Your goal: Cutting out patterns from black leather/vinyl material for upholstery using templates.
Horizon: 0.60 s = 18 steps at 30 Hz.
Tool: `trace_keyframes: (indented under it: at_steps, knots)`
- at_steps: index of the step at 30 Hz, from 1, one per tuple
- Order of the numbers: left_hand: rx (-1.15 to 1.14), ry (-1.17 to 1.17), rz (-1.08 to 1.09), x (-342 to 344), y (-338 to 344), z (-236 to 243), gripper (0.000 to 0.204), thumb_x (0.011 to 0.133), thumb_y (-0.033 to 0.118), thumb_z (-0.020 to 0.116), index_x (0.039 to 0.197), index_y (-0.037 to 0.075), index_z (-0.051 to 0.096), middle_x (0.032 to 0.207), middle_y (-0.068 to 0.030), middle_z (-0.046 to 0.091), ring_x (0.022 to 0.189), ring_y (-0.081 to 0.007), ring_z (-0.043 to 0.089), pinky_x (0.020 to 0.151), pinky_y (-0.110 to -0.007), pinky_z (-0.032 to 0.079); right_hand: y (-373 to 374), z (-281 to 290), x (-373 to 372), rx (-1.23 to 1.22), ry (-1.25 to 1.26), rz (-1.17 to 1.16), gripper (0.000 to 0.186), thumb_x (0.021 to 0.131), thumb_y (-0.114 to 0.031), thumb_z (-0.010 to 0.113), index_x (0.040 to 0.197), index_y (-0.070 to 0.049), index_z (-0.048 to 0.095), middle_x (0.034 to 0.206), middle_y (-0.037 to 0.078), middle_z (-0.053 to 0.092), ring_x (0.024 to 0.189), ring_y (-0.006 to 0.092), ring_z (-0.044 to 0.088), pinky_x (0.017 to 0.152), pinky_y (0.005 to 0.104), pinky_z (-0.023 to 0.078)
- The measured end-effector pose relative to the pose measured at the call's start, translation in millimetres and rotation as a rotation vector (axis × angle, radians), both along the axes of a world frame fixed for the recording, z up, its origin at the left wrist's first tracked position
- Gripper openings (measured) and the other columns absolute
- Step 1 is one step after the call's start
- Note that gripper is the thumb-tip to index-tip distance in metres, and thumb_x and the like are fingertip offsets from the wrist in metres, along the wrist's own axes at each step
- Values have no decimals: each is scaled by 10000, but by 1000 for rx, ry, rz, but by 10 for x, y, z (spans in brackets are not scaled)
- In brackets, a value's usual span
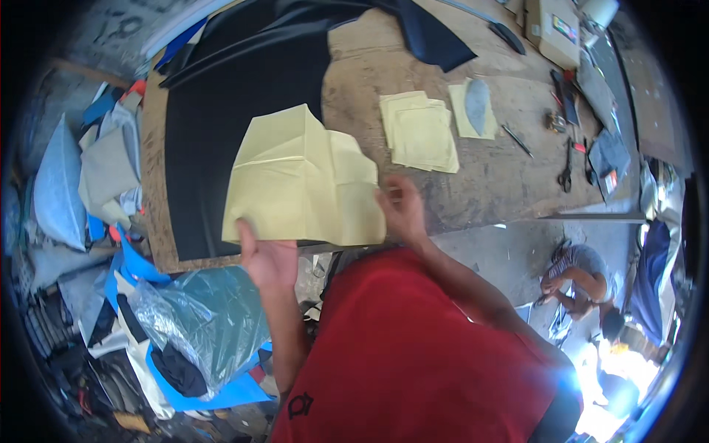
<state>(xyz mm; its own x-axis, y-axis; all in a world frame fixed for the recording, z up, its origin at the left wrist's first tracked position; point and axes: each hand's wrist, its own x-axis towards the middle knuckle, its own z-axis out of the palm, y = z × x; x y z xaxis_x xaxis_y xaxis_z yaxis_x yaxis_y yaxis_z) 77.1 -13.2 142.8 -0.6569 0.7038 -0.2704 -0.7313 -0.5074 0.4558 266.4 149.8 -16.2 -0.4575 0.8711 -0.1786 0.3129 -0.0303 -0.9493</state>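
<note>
A creased, pale yellow sheet [277, 188], paper or thin cloth, is raised over the near edge of the wooden table. My left hand [269, 258] grips its lower left edge, thumb on top and fingers underneath. At the sheet's right edge is my right hand [403, 210], its fingers curled in against it; slight blur softens the contact. Beneath and behind the sheet spreads a large black sheet of material [199, 159], smooth and slightly shiny. Right of it lies a loose stack of smaller yellow pieces [423, 133], and beside that a yellow piece [459, 111] with a grey rounded template [477, 107] on top.
On the wooden table [509, 177] are a pen [517, 140], scissors [566, 166], a dark-handled tool [507, 37] and a cardboard box [552, 33]. Bags and material scraps [111, 166] crowd the left. A plastic-wrapped green bundle [214, 317] stands below. Another person [580, 277] crouches at right.
</note>
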Motion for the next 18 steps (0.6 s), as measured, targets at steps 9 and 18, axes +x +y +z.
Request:
trace_keyframes:
  at_steps: [9,18]
  knots:
    - [-580,-84,-624,518,13,95,375,1106,332,523,1284,24,643,1062,-132,764,835,-227,731,710,-316,568,322,1258,-147,-1297,1169,24,569,1010,-204,703,1496,-13,478,1364,211,629,917,222,726,749,288,580]
    - [-811,991,-355,23,448,354,485,1052,310,633,1364,-54,556,1126,-156,715,929,-190,692,830,-278,550,473,1069,-21,-801,708,376,605,910,-54,733,1464,6,498,1324,172,661,856,191,714,697,253,557]
